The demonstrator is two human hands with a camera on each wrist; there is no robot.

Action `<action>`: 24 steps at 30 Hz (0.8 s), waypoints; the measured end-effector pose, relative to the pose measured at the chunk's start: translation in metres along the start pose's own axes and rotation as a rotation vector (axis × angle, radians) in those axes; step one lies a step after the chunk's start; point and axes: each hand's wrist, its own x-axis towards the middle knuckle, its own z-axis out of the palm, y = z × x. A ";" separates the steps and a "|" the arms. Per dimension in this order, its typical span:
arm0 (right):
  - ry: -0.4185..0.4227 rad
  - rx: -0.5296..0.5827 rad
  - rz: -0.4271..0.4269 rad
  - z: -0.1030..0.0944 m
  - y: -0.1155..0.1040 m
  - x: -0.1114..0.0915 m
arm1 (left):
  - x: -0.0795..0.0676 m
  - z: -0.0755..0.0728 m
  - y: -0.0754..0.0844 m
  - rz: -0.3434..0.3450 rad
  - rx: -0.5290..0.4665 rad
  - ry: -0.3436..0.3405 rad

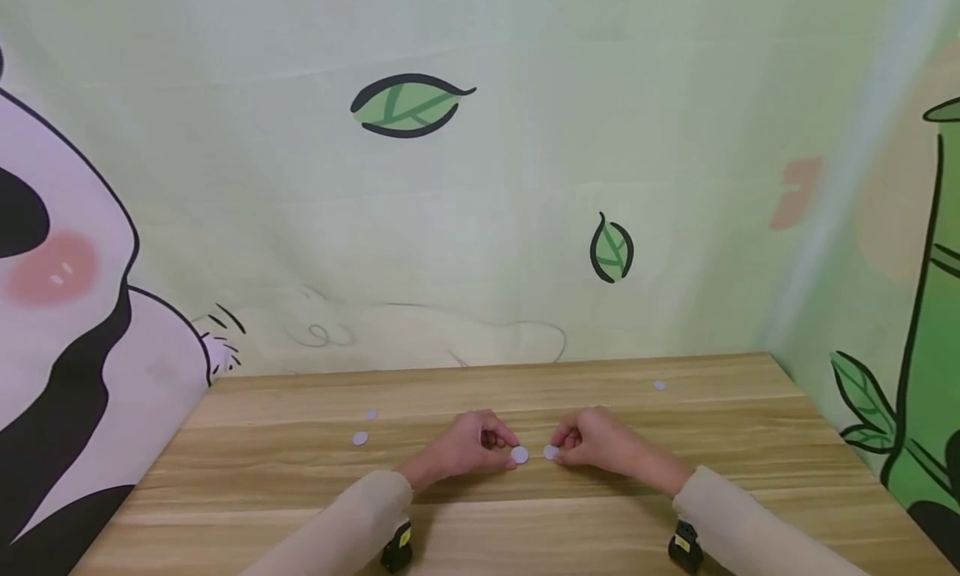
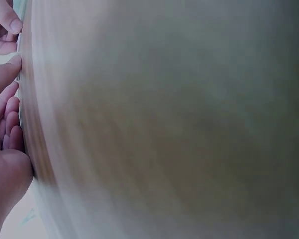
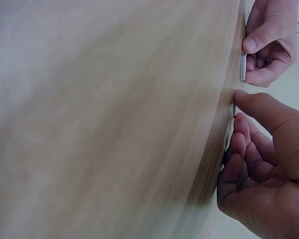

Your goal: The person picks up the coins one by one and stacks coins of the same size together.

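Just left of the table's middle, my left hand [image 1: 474, 443] pinches a small round white disc [image 1: 520, 455] by its edge between thumb and forefinger. Facing it, my right hand [image 1: 600, 439] pinches a second white disc [image 1: 551, 452] the same way. A narrow gap separates the two discs. From the right wrist, the left hand's disc [image 3: 243, 67] appears edge-on, low at the wooden surface. The right hand [image 3: 269, 164] has its thumb and fingertip at a thin disc edge [image 3: 234, 107]. In the left wrist view, the left hand [image 2: 7, 134] sits at the image border, its disc hardly visible.
Two more white discs, one nearer [image 1: 360, 438] and one farther [image 1: 372, 413], lie on the left of the wooden table [image 1: 262, 493]. Another disc [image 1: 660, 385] lies near the back right. A printed cloth backdrop [image 1: 487, 226] rises behind the table's back edge.
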 end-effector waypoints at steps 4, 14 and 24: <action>0.004 -0.011 0.002 0.001 -0.001 0.000 | -0.004 -0.003 -0.002 -0.005 -0.003 -0.012; 0.001 -0.009 0.002 0.000 -0.003 0.000 | -0.023 -0.027 -0.002 0.001 -0.041 0.031; -0.004 0.010 0.019 -0.001 -0.004 -0.001 | -0.043 -0.052 -0.006 -0.053 -0.029 0.093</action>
